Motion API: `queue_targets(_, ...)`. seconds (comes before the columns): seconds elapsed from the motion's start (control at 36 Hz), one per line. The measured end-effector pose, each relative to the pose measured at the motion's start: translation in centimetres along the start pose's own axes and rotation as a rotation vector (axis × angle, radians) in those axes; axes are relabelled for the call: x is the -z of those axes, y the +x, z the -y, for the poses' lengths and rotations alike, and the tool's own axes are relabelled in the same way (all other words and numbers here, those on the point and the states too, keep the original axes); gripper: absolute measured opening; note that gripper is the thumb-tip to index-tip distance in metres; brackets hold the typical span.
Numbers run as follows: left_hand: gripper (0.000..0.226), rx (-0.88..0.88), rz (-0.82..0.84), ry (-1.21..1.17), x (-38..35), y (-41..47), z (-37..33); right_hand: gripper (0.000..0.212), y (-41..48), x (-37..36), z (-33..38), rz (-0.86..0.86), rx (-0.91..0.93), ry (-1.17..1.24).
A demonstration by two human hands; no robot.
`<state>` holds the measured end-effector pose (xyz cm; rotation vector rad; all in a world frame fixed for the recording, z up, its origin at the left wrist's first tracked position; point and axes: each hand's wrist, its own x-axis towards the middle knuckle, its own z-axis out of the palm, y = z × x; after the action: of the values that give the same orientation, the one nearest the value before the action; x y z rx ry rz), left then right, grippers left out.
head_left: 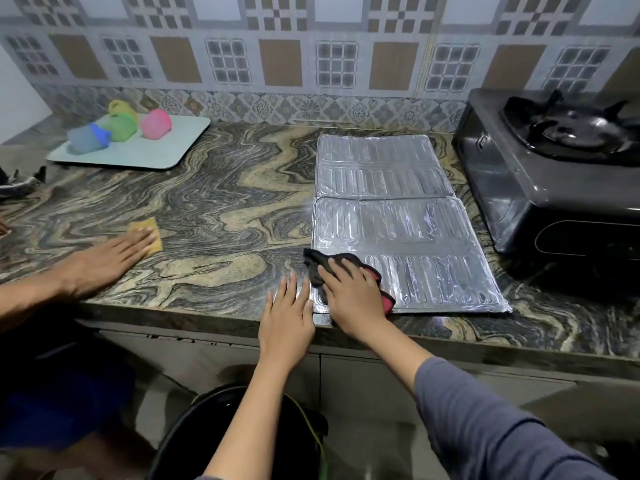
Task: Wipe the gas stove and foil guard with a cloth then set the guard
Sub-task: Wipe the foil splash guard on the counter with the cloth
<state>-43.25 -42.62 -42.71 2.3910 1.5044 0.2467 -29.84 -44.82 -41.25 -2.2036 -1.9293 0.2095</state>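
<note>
Right hand (353, 296) flat, pressing the cloth (317, 268) onto the foil guard (398, 216); left hand (287, 313) released, fingers straight, on the marble counter (225, 202); tiled wall (277, 64) behind.

1. Centre frame: bare counter (225, 202) gives you open passage between the foil guard (398, 216) and a second person's hand (107, 261) at lower left.
2. Right: the gas stove (554, 174) stands just beside the guard, walling off that side.
3. Upper left: a tray (156, 157) of cups (121, 128) blocks your reach there.
</note>
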Motion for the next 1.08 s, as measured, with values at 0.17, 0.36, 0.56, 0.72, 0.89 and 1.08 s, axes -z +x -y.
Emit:
queue_targets(0.17,0.050,0.018,-0.002,-0.013,-0.1,0.0,0.1,0.045,-2.4,1.0,-3.3,-0.051,0.115,-0.039)
queue_targets(0.36,0.050,0.019,0.005,-0.064,-0.2,-0.3,0.1,0.056,-5.5,2.3,-8.4,-0.077,-0.025,0.036)
queue_targets(0.56,0.051,0.022,0.018,-0.070,0.0,-0.3,-0.1,0.064,-7.4,3.0,-11.7,-0.107,-0.203,0.025)
queue_targets(0.72,0.051,0.024,0.021,-0.062,0.1,-0.3,-0.2,0.056,-8.6,3.9,-14.6,-0.098,-0.321,0.010)
queue_targets(0.89,0.050,0.027,-0.009,-0.072,0.3,-0.4,-0.6,0.042,-8.7,4.7,-16.2,-0.074,-0.444,-0.006)
queue_targets(1.08,0.051,0.042,-0.022,-0.072,0.2,-0.2,-0.9,0.043,-8.4,5.1,-16.3,-0.058,-0.477,0.031)
